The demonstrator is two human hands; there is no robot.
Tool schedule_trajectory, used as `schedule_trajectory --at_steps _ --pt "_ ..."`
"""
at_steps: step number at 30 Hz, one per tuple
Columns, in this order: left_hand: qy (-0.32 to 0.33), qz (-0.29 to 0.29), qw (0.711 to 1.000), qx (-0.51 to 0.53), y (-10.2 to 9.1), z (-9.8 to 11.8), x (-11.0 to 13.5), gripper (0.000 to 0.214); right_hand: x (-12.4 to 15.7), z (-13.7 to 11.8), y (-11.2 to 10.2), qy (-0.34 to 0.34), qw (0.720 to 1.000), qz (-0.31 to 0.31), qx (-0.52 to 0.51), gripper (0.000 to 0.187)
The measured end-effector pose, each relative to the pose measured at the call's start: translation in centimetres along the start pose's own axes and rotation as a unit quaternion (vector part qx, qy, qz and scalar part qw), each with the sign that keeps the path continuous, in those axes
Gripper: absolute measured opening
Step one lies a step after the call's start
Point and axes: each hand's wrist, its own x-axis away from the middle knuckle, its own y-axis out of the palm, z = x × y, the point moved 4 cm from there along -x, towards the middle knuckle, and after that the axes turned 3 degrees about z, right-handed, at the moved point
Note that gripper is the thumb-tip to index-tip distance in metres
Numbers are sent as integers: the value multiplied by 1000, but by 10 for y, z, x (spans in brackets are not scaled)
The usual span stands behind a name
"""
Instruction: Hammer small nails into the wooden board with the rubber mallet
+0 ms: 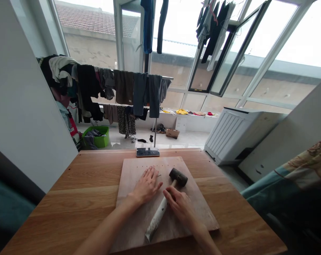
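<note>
A flat wooden board (139,219) lies on the table, with a row of small dark holes or marks near its far edge. My left hand (147,184) rests flat on the board with its fingers stretched forward. Just beside its fingertips is a thin nail (159,175). A rubber mallet (158,216) with a black head and a worn whitish handle lies slanted across the board, its head pointing away from me. My right hand (180,203) has its thumb and fingers closed around the handle, just below the head; part of the grip is hidden by the hand.
The wooden table (88,198) extends around the board, and a dark flat object (148,152) sits at its far edge. Beyond stand a loaded clothes rack (123,88), a green basket (100,138) and a white ribbed cabinet (229,131). A patterned curtain (295,170) hangs at right.
</note>
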Motion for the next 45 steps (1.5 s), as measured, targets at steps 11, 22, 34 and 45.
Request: schedule_trajectory --at_steps 11,22,34,45 --pt "3 56 979 194 -8 27 -27 37 10 33 -8 159 930 61 -325 48" --pt "-65 -120 989 -57 -43 27 -22 28 -13 48 -40 28 989 140 44 61" --pt "-24 -192 976 -96 -50 31 -34 10 -16 53 -38 97 987 84 99 55" --pt "-72 -121 990 12 -45 3 -71 9 -15 56 -40 103 986 119 59 44"
